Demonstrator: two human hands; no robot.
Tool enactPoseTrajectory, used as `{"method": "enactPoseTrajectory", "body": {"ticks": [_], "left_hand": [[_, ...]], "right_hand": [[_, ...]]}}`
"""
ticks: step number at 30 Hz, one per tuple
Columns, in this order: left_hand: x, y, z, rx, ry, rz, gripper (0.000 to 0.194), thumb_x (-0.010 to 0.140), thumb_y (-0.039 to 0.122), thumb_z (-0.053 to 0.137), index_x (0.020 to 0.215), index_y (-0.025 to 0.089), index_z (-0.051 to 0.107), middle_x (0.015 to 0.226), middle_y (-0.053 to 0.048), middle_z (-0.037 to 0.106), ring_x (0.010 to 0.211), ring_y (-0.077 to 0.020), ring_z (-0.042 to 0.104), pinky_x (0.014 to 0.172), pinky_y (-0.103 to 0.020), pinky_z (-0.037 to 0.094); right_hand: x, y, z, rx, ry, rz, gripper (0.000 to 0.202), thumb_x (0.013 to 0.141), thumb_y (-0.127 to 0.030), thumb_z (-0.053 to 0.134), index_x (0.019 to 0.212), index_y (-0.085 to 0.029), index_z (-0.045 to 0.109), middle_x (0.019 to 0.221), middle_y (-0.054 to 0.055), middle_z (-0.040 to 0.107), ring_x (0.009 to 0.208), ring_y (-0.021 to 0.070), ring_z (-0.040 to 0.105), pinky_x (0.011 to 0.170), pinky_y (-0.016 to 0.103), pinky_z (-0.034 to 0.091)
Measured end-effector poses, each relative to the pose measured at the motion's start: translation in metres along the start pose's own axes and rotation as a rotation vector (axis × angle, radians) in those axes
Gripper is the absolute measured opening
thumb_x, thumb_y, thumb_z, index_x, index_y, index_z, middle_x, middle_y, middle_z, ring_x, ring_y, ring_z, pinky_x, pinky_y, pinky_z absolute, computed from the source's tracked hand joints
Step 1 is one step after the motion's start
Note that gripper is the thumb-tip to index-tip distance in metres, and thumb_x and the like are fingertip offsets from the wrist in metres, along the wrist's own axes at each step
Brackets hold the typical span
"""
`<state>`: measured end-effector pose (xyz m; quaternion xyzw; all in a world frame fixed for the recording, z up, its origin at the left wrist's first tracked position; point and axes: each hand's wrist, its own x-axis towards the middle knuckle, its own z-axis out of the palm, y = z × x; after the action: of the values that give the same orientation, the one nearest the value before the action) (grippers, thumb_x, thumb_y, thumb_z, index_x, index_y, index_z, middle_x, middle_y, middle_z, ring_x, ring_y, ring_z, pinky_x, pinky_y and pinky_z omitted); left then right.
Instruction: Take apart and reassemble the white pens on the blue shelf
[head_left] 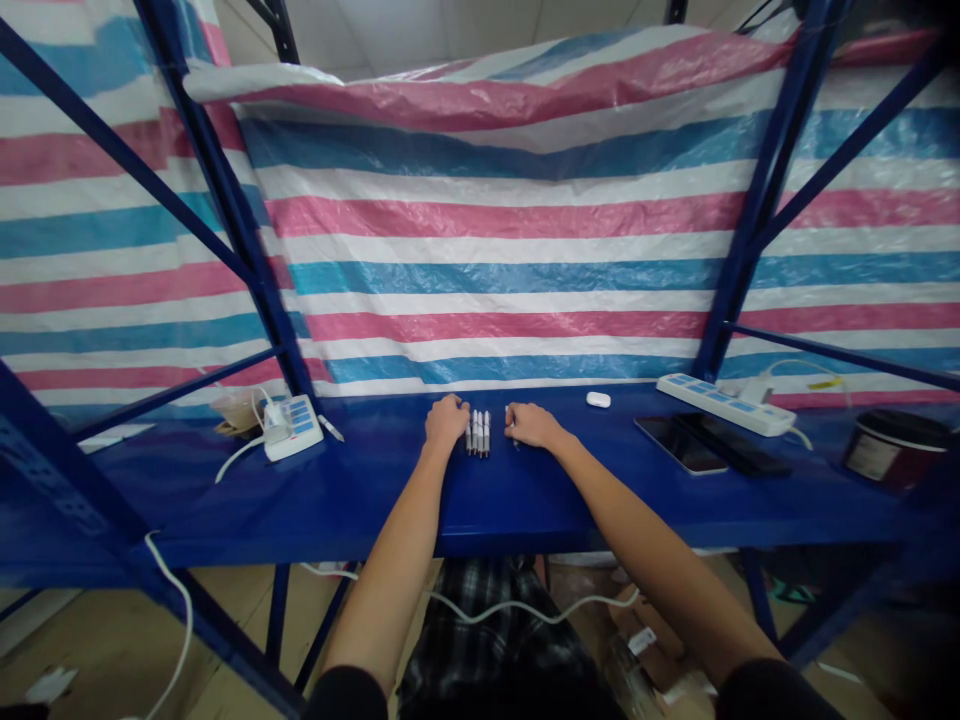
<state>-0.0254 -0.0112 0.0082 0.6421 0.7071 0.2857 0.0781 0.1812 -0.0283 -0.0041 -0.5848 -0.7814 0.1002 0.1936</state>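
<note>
Several white pens (480, 434) lie side by side in a short row on the blue shelf top (375, 500), their dark tips towards me. My left hand (448, 420) rests at the row's left side with curled fingers against the leftmost pen; whether it grips anything is hidden. To the right of the row, with a small gap between, my right hand (534, 425) pinches another white pen (515, 443), mostly covered by the fingers. A separate white pen (331, 428) lies farther left, next to a power strip (294, 428).
A white earbud case (598, 399) lies at the back right. Beyond it are a second power strip (726, 404), a phone (680, 444), a black flat object (731, 445) and a dark tub (896, 447). Blue posts (765, 200) and striped sheeting (510, 215) bound the shelf.
</note>
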Motion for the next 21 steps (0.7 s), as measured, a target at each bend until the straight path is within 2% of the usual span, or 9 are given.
{"method": "enactPoseTrajectory", "body": {"ticks": [2, 4, 6, 8, 10, 12, 16, 18, 21], "left_hand": [[0.000, 0.001, -0.001, -0.041, 0.070, 0.067, 0.032, 0.093, 0.035, 0.056, 0.118, 0.021, 0.070, 0.112, -0.014, 0.074, 0.109, -0.0296, 0.067, 0.093, -0.039, 0.049], [-0.001, 0.005, -0.002, -0.092, 0.165, 0.232, 0.033, 0.094, 0.029, 0.056, 0.123, 0.020, 0.068, 0.111, -0.012, 0.073, 0.111, -0.0278, 0.064, 0.100, -0.040, 0.047], [-0.005, 0.010, -0.002, -0.114, 0.250, 0.466, 0.040, 0.093, 0.025, 0.057, 0.132, 0.021, 0.064, 0.122, -0.012, 0.067, 0.119, -0.0270, 0.057, 0.108, -0.041, 0.042], [-0.011, 0.016, -0.002, -0.097, 0.275, 0.674, 0.049, 0.093, 0.024, 0.059, 0.142, 0.024, 0.057, 0.139, -0.011, 0.057, 0.129, -0.0278, 0.048, 0.112, -0.044, 0.036], [-0.016, 0.021, -0.001, -0.054, 0.255, 0.781, 0.049, 0.095, 0.027, 0.059, 0.144, 0.028, 0.055, 0.148, -0.009, 0.051, 0.137, -0.0293, 0.039, 0.114, -0.048, 0.031], [-0.019, 0.024, 0.000, -0.014, 0.213, 0.810, 0.038, 0.098, 0.030, 0.055, 0.136, 0.028, 0.063, 0.141, -0.008, 0.059, 0.138, -0.0291, 0.038, 0.115, -0.050, 0.028], [-0.018, 0.023, 0.000, -0.002, 0.100, 0.801, 0.027, 0.101, 0.037, 0.052, 0.114, 0.027, 0.074, 0.110, -0.006, 0.074, 0.119, -0.0260, 0.055, 0.109, -0.048, 0.031], [-0.017, 0.022, 0.000, -0.022, 0.076, 0.807, 0.024, 0.099, 0.037, 0.056, 0.110, 0.027, 0.075, 0.107, -0.006, 0.075, 0.112, -0.0251, 0.059, 0.105, -0.044, 0.035], [-0.015, 0.021, -0.001, -0.079, 0.083, 0.815, 0.018, 0.096, 0.032, 0.062, 0.108, 0.024, 0.074, 0.109, -0.006, 0.074, 0.108, -0.0240, 0.062, 0.099, -0.039, 0.040]], "right_hand": [[0.000, 0.005, -0.002, 0.049, 0.058, 0.023, 0.026, 0.082, -0.030, 0.068, 0.105, -0.019, 0.064, 0.096, 0.010, 0.073, 0.088, 0.0255, 0.069, 0.068, 0.028, 0.042], [0.001, 0.010, -0.003, 0.187, 0.091, 0.017, 0.028, 0.086, -0.027, 0.063, 0.112, -0.018, 0.057, 0.089, 0.008, 0.073, 0.073, 0.0212, 0.069, 0.064, 0.027, 0.043], [0.001, 0.013, -0.004, 0.376, 0.089, -0.044, 0.029, 0.089, -0.022, 0.057, 0.116, -0.019, 0.051, 0.082, 0.004, 0.072, 0.056, 0.0157, 0.064, 0.057, 0.025, 0.044], [0.003, 0.015, -0.003, 0.531, 0.095, -0.148, 0.028, 0.090, -0.022, 0.056, 0.116, -0.021, 0.048, 0.084, 0.000, 0.071, 0.048, 0.0123, 0.059, 0.053, 0.024, 0.043], [0.005, 0.015, -0.002, 0.606, 0.135, -0.257, 0.024, 0.089, -0.028, 0.060, 0.111, -0.022, 0.051, 0.088, 0.001, 0.071, 0.048, 0.0111, 0.059, 0.053, 0.024, 0.045], [0.007, 0.015, -0.002, 0.634, 0.199, -0.324, 0.021, 0.088, -0.033, 0.063, 0.103, -0.022, 0.055, 0.090, 0.002, 0.071, 0.053, 0.0120, 0.060, 0.057, 0.026, 0.046], [0.011, 0.020, -0.001, 0.674, 0.305, -0.344, 0.025, 0.079, -0.035, 0.072, 0.097, -0.020, 0.062, 0.091, 0.004, 0.072, 0.075, 0.0169, 0.066, 0.070, 0.028, 0.050], [0.013, 0.023, 0.000, 0.725, 0.274, -0.304, 0.031, 0.079, -0.039, 0.073, 0.100, -0.019, 0.064, 0.090, 0.005, 0.072, 0.074, 0.0171, 0.065, 0.064, 0.027, 0.050], [0.015, 0.026, 0.002, 0.765, 0.144, -0.223, 0.036, 0.087, -0.052, 0.062, 0.091, -0.017, 0.066, 0.074, 0.004, 0.067, 0.054, 0.0132, 0.055, 0.048, 0.024, 0.043]]}}
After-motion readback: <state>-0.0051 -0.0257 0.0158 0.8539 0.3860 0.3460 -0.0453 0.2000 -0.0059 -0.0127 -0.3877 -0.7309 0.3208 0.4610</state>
